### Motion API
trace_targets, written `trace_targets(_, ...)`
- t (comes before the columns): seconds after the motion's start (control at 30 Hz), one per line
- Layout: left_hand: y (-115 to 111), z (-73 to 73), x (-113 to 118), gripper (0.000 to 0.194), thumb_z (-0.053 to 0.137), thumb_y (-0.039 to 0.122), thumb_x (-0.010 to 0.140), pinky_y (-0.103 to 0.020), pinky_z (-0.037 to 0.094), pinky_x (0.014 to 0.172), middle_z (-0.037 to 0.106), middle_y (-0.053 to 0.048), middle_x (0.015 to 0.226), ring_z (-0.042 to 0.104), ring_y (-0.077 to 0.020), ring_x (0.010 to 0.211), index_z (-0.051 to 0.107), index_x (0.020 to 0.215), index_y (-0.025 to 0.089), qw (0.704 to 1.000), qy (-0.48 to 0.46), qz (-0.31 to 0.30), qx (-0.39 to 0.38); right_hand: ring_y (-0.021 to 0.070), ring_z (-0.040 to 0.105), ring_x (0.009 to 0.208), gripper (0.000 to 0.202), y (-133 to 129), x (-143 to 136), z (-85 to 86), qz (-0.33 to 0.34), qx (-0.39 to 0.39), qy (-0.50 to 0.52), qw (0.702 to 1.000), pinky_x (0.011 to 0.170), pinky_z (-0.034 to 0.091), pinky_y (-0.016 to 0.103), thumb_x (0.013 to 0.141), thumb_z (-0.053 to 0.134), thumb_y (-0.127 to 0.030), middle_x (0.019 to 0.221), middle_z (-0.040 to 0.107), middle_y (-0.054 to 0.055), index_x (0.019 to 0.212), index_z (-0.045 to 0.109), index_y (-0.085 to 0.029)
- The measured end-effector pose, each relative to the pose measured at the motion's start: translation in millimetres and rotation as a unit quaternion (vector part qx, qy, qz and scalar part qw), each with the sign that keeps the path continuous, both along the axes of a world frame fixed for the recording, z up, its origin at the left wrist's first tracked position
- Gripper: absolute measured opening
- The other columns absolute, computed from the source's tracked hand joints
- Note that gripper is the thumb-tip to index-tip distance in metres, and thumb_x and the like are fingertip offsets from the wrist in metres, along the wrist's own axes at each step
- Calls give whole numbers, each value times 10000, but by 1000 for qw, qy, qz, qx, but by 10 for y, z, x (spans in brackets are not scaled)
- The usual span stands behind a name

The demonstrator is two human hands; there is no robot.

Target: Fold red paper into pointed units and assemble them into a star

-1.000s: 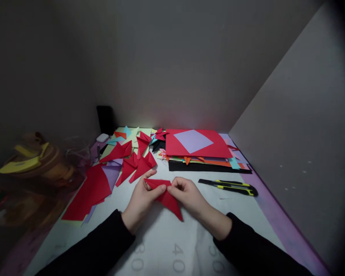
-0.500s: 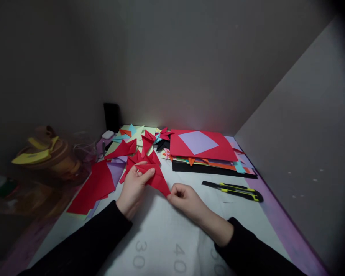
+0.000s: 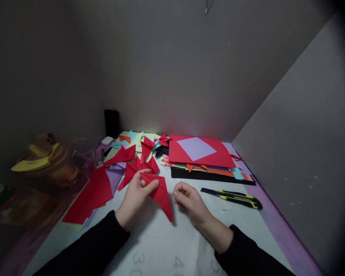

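A creased red paper shape (image 3: 162, 194) was pinched over the pale mat (image 3: 158, 245) by the left hand (image 3: 134, 196), the right hand (image 3: 194, 207) being curled closed beside it, while several red pieces (image 3: 123, 155) behind had been folded and the red sheets (image 3: 89, 199) at the left were seen unfolded.

Pale numbered mat (image 3: 158, 245) over a purple tabletop (image 3: 277, 226), with red paper shapes (image 3: 129, 170), coloured paper stack (image 3: 222, 158), black-and-yellow cutter (image 3: 237, 198).

Left hand (image 3: 136, 197): pinches folded red paper (image 3: 162, 195), point downward.
Right hand (image 3: 192, 204): just beside paper, fingers (image 3: 180, 196) curled.
Cutter (image 3: 232, 198): black-yellow, lying on bench (image 3: 158, 245).
Paper stack (image 3: 202, 152): lilac square (image 3: 196, 148) on top.
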State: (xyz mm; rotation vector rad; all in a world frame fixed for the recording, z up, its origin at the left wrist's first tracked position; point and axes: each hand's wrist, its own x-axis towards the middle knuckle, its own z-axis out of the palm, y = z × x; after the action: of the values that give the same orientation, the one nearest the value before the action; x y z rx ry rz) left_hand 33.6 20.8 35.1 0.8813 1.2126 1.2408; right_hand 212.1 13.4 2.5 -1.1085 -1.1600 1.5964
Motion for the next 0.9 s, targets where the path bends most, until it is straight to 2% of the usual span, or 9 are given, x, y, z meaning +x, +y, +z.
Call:
trace_targets(0.1,-81,11,67,512,738,307,688,-187,383,481,537,89,572,539,-103,498,476,1106,171,998,41,-52,6,73,345,425,282,-23,-46,18,26,-7,8,1000,410,212,201,731,671,-438,530,480,-61,752,542,-188)
trace_targets(0.27,-132,-57,113,501,721,293,691,-181,327,450,479,103,537,473,-94,466,472,1109,173,990,90,-108,23,64,317,398,331,-54,-68,28,37,-13,-6,999,416,212,198,744,660,-461,446,439,-82,676,476,-195)
trace_targets(0.4,-91,-108,67,435,692,335,727,-166,265,420,395,127,498,384,-64,413,492,1075,169,995,63,-74,16,53,304,383,319,-53,-72,35,48,-14,-15,999,416,212,193,742,650,-400,423,433,-89,626,431,-200)
trace_targets(0.5,-28,-110,-4,435,679,368,750,-171,334,459,514,89,533,462,-74,450,487,1085,168,999,15,-39,0,49,301,376,300,-53,-73,33,46,-19,-21,999,411,207,190,732,644,-363,410,425,-92,608,425,-199)
trace_targets(0.6,43,-90,-77,484,700,392,740,-194,400,520,657,7,674,542,-90,512,495,1117,166,1000,11,-9,-14,47,301,372,298,-51,-53,-14,43,-29,-18,998,399,191,185,732,645,-364,404,428,-89,610,432,-196)
trace_targets(0.73,60,-69,-84,551,684,464,752,-241,465,669,705,-74,888,649,-155,780,477,1178,182,999,-31,29,-15,39,270,356,339,-28,-20,-129,8,-58,4,998,379,140,180,744,653,-437,408,433,-91,649,437,-194)
trace_targets(0.8,10,-93,-28,584,686,492,738,-262,471,682,690,-90,956,648,-175,828,472,1186,184,999,-46,-11,-15,36,283,356,368,-11,-17,-171,-25,-61,16,998,376,137,175,746,659,-482,429,460,-85,677,440,-193)
trace_targets(0.9,-80,-183,82,562,768,410,651,-239,430,585,659,-35,767,596,-141,636,529,1082,140,992,-14,-121,-17,44,359,368,390,3,-29,-188,-44,-53,30,997,380,193,168,737,679,-506,465,525,-60,709,453,-190)
